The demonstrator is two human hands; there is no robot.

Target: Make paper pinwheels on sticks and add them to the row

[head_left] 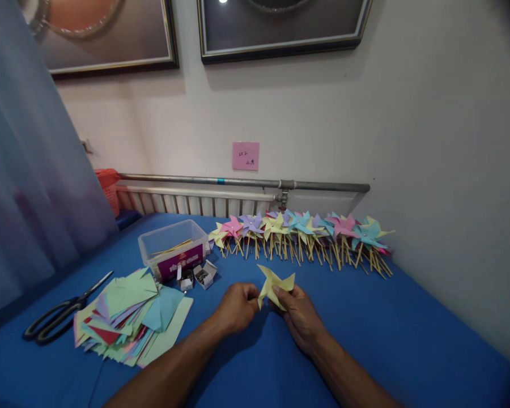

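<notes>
A pale yellow paper piece (274, 284), partly folded into a pinwheel shape, is held just above the blue table (408, 334). My left hand (237, 307) pinches its left edge with closed fingers. My right hand (298, 315) grips its lower right side, fingers curled round the paper. Both hands meet near the middle of the table, close to its front.
A row of finished coloured paper pinwheels on sticks (306, 235) lies along the wall. At left are a pile of coloured paper squares (130, 317), black scissors (59, 317), a clear plastic box of sticks (173, 248) and small open boxes of pins (198, 276).
</notes>
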